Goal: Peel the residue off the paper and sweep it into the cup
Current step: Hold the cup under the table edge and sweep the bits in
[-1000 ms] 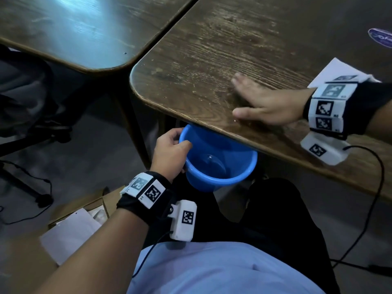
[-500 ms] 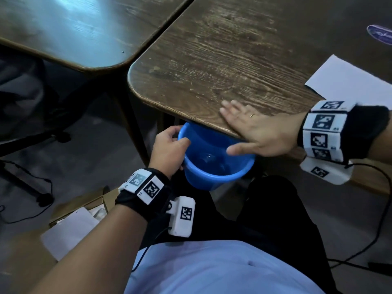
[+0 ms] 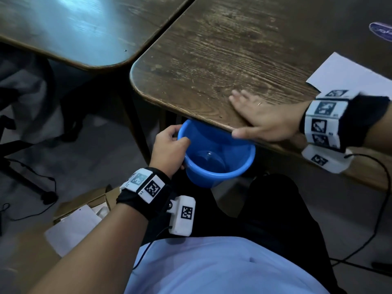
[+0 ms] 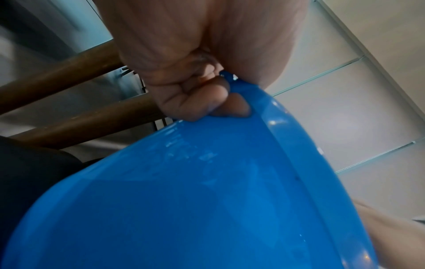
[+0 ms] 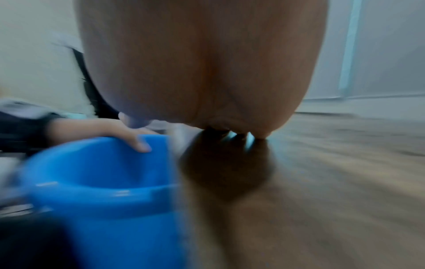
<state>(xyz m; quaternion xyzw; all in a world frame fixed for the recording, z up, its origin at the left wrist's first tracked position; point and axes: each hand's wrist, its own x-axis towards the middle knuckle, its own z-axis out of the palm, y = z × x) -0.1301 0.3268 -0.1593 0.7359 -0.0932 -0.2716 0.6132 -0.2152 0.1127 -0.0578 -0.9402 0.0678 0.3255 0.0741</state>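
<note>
We are in the sweeping step: our right hand [image 3: 267, 122] lies flat on the tabletop [image 3: 222, 52], fingers straight and slightly spread, at the edge above the blue cup [image 3: 218, 158]. Our left hand [image 3: 169, 149] pinches the cup's rim at centre frame. Next, we likely drag any residue over the edge. The paper [image 3: 347, 75] sits at right; grey floor [image 3: 84, 145] lies below.

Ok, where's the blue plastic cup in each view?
Head: blue plastic cup low centre, under the wooden table's edge.
Left wrist: fills the lower frame.
Right wrist: lower left, blurred.
Shared landmark: left hand gripping its rim.
</note>
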